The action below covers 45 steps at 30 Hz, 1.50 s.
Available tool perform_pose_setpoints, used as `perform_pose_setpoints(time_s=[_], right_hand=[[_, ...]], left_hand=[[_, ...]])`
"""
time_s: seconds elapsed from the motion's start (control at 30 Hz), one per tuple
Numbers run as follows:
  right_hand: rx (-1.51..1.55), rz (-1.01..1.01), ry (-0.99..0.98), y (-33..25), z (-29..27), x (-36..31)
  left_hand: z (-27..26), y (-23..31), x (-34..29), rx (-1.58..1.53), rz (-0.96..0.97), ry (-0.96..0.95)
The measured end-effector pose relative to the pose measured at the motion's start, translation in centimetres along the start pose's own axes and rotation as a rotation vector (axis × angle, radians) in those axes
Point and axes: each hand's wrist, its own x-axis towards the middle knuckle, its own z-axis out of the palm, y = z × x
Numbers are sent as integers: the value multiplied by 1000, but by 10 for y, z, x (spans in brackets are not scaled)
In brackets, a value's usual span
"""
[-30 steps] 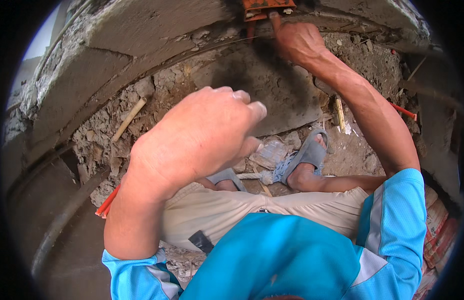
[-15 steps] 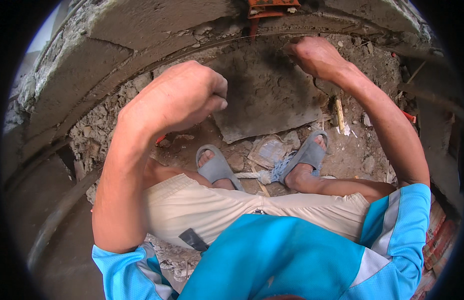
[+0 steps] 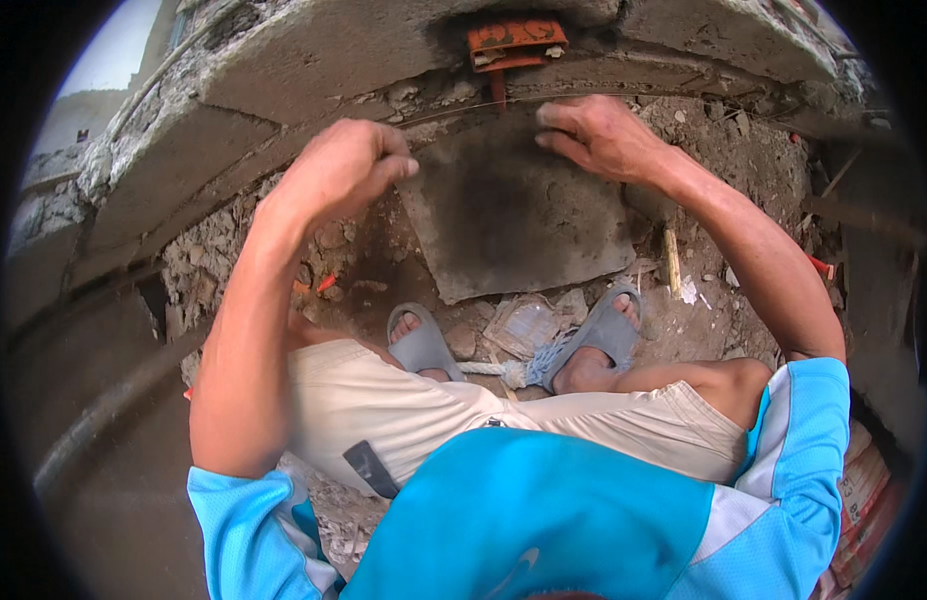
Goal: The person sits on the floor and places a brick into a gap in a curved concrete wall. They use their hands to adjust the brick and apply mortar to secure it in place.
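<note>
My left hand is raised in front of the concrete wall, its fingers curled and the thumb pressed toward them. Level with it, my right hand is closed too, with bent fingers pointing left. A thin wire or line runs across the gap between the hands, close to the fingertips of both. Whether either hand grips it, I cannot make out. Below and between the hands a grey slab with a dark, sooty-looking patch lies on the ground. An orange metal bracket sits on the wall just beyond.
The concrete wall curves across the far side. My grey sandals stand on rubble. Between them lie a whitish rope, blue strands and a flat, clear-looking packet. A wood stick lies to the right, reddish sacks at lower right.
My left hand has moved farther out, toward the wall, and looks smaller. My right hand has shifted slightly left, its fingers showing more. The whole view has tilted, with the bracket lower in it.
</note>
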Motion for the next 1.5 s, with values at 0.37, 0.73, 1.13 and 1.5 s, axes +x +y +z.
perform_pose_setpoints(time_s=[0.37, 0.73, 1.13, 1.5], right_hand=[[524, 215, 334, 16, -12, 5], [751, 290, 251, 17, -9, 22], [749, 308, 237, -4, -14, 41], [705, 288, 272, -14, -11, 44]], left_hand=[[38, 16, 69, -1075, -292, 187], [38, 41, 98, -1353, -235, 112], [34, 33, 105, -1475, -209, 166], [46, 30, 111, -1421, -226, 215]])
